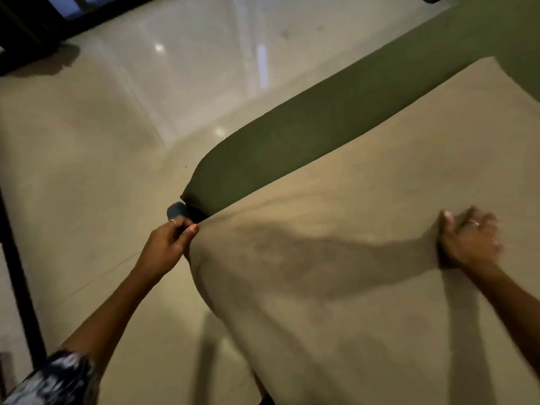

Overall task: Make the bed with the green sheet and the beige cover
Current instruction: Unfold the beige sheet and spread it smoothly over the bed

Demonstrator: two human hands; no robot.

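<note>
A person's left hand (pixel 168 244) pinches the corner of the beige cover (pixel 365 229) at the bed's corner; the blurred right hand (pixel 467 238) grips a bunched fold of it. The green sheet (pixel 336 118) shows along the mattress edge beside the glossy floor (pixel 146 97).

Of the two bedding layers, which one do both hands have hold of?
The beige cover: the left hand pinches its corner and the right hand bunches it. The green sheet lies untouched beyond.
</note>
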